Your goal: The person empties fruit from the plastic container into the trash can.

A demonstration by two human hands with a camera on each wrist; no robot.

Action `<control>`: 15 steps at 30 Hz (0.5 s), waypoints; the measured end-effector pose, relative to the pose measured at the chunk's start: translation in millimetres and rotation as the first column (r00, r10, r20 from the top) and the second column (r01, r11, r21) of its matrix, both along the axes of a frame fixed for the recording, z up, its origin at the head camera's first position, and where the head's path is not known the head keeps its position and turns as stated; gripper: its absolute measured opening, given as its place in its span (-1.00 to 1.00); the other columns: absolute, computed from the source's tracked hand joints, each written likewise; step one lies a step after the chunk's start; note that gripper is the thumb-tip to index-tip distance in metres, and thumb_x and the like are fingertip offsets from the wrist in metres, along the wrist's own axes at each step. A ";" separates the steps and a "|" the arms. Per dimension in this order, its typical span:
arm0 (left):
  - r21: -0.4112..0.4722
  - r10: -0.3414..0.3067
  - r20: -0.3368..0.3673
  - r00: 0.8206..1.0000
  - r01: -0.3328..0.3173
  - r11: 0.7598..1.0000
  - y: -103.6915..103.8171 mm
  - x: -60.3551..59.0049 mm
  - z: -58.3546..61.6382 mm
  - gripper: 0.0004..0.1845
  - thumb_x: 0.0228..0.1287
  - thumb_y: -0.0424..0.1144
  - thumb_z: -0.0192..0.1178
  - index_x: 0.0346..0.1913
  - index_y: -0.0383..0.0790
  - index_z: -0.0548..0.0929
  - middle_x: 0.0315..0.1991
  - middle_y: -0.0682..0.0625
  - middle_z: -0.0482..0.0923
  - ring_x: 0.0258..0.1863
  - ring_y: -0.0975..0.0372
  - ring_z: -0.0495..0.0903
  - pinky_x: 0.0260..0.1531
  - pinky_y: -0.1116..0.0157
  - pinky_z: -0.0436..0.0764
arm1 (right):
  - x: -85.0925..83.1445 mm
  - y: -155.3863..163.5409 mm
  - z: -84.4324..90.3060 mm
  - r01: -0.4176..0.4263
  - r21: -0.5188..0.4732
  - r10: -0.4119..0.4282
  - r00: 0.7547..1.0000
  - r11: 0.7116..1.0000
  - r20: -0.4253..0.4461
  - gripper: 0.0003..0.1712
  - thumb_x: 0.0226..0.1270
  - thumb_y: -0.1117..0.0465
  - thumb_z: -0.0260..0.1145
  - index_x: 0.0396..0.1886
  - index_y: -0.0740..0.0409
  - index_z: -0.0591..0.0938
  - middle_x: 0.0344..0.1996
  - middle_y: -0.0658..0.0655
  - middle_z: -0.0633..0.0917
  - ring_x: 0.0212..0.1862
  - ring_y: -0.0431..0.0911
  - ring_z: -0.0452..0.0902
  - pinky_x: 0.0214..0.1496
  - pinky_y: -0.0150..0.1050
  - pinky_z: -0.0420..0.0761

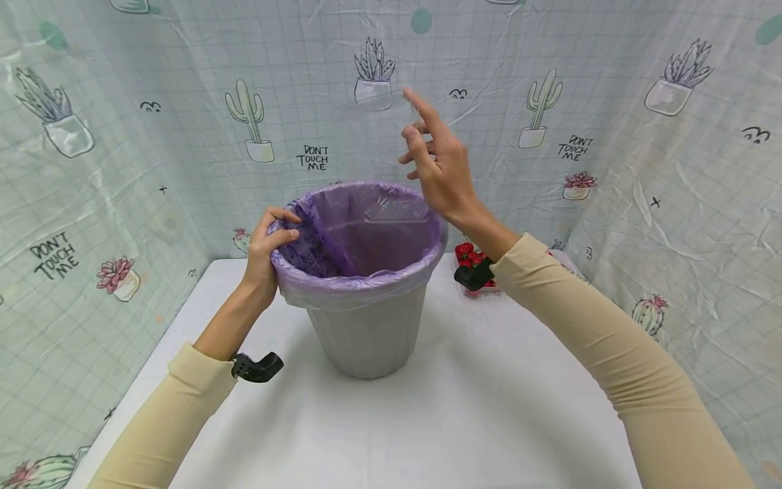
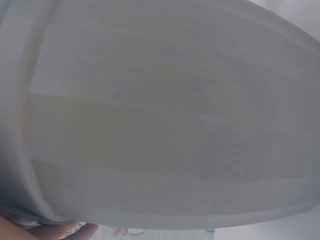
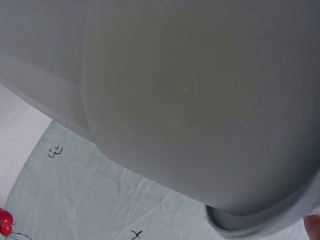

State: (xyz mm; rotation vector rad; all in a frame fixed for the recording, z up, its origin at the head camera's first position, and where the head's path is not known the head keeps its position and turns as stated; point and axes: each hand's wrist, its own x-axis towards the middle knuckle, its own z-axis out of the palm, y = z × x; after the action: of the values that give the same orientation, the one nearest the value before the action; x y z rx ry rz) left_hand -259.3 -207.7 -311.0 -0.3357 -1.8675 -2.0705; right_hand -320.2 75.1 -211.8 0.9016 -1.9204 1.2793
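Note:
A grey trash can [image 1: 369,339] stands on the white table, lined with a purple trash bag [image 1: 360,280] folded down over its rim. My left hand [image 1: 264,248] grips the rim at the left, its thumb and fingers bent over the bag's edge. Above the right back of the rim is my right hand [image 1: 442,159], raised, with the index finger stretched out and the other fingers loosely bent. In both wrist views the trash can's grey wall [image 2: 170,115] fills most of the picture, and only some left fingers [image 2: 82,232] show at the bottom edge.
A clear tray of red strawberries [image 1: 466,252] sits behind the right wrist, partly hidden by it. The white table [image 1: 391,435] is enclosed by a grey-green curtain [image 1: 189,81] printed with potted cacti. A black wrist strap [image 1: 258,367] is on each arm.

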 end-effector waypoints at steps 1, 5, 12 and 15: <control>-0.001 0.000 -0.001 1.000 0.000 1.000 0.0 -0.1 -0.2 -0.77 0.20 -0.30 -0.01 -0.14 -0.02 0.58 0.01 0.06 0.43 0.08 0.12 0.37 0.08 0.23 0.30 | 0.4 1.4 0.6 0.003 -0.005 -0.003 1.000 1.000 0.002 -0.43 0.64 0.02 0.01 0.57 -0.24 0.33 -0.06 0.16 0.67 -0.29 -0.13 0.75 -0.34 -0.19 0.73; 0.001 0.000 -0.005 1.000 0.000 1.000 0.1 -0.6 -0.8 -0.77 0.20 -0.30 -0.01 -0.14 -0.01 0.58 0.00 0.06 0.43 0.07 0.12 0.38 0.07 0.24 0.30 | 3.0 10.0 4.1 0.012 -0.033 -0.011 1.000 0.999 0.016 -0.42 0.63 -0.01 0.00 0.58 -0.25 0.32 0.00 0.14 0.68 -0.26 -0.12 0.76 -0.32 -0.22 0.73; 0.002 0.001 -0.008 1.000 -0.001 1.000 0.0 -0.9 -0.8 -0.77 0.20 -0.30 -0.01 -0.15 0.01 0.58 -0.01 0.06 0.43 0.07 0.11 0.37 0.08 0.24 0.29 | 8.7 34.5 10.7 0.032 -0.117 -0.025 0.998 0.993 0.059 -0.41 0.62 0.01 -0.04 0.58 -0.29 0.30 -0.03 0.07 0.65 -0.21 -0.04 0.78 -0.31 -0.24 0.74; 0.006 -0.004 -0.009 1.000 0.004 1.000 -0.1 -0.9 -0.8 -0.77 0.20 -0.30 -0.01 -0.15 0.00 0.58 -0.01 0.06 0.43 0.07 0.11 0.38 0.08 0.24 0.29 | 9.9 50.0 13.0 0.035 -0.171 -0.022 0.997 0.985 0.073 -0.42 0.63 0.06 -0.05 0.59 -0.25 0.29 -0.03 0.05 0.64 -0.21 -0.04 0.78 -0.33 -0.26 0.74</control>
State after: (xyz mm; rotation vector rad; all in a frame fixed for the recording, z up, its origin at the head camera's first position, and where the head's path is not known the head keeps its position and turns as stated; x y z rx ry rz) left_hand -260.3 -207.7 -311.8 -0.3464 -1.8567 -2.0731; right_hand -310.3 125.1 -198.9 0.7477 -1.8365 1.4524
